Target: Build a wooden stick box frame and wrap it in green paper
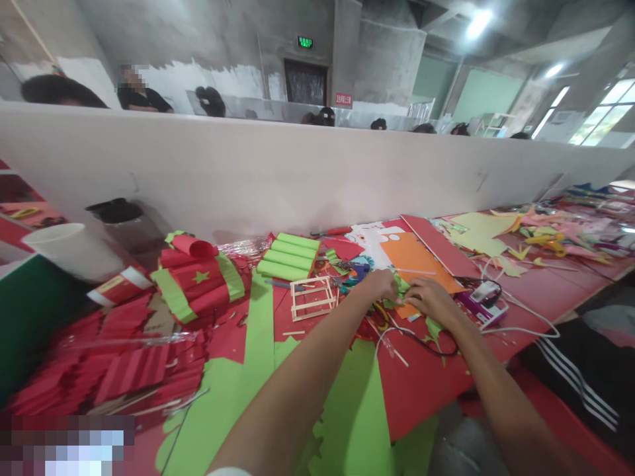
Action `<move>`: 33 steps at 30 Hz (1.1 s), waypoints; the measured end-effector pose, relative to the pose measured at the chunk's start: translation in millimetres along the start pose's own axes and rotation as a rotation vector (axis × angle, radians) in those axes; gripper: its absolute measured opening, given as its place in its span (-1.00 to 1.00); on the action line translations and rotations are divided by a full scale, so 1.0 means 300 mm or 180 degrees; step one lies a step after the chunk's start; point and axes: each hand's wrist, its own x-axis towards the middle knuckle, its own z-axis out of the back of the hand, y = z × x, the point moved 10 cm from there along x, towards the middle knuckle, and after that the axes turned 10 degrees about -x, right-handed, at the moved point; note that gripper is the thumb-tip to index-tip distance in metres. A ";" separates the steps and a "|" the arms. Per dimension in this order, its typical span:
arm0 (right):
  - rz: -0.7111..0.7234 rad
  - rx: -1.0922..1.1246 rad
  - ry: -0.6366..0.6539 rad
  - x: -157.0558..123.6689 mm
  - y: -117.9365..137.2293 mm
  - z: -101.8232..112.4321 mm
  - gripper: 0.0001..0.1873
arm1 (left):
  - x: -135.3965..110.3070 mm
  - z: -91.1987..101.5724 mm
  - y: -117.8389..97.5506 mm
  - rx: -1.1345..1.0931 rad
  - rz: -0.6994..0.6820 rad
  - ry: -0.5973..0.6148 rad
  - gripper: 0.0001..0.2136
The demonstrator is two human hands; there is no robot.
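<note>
My left hand [380, 285] and my right hand [430, 299] meet over the red-covered table [426, 377], fingers curled around a small piece of green paper [401, 287] held between them. An orange sheet [414, 259] lies just behind the hands. Left of them stands a small wooden stick frame [312, 297], and a stack of green paper rolls [289, 255] sits behind it. A black cable [431, 344] loops on the table under my right wrist.
Red paper lanterns with green bands [198, 277] and folded red paper [114, 377] fill the left side. A white cup [69, 248] stands far left. A purple-white device [486, 301] lies right. A white partition [297, 165] backs the table; people sit beyond it.
</note>
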 end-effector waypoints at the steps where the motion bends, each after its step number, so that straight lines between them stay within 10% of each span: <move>1: 0.0006 0.0012 -0.0004 0.000 0.001 0.001 -0.77 | 0.003 0.001 0.001 -0.0014 -0.0004 0.0034 -0.63; 15: 0.0000 0.0072 0.0043 -0.001 0.006 0.006 -0.83 | 0.075 -0.024 0.035 0.0069 0.0033 0.0234 -0.62; 33: -0.0218 0.0088 0.0080 -0.008 -0.011 0.003 -0.83 | -0.049 -0.009 -0.129 0.0754 -0.0434 -0.0340 -0.76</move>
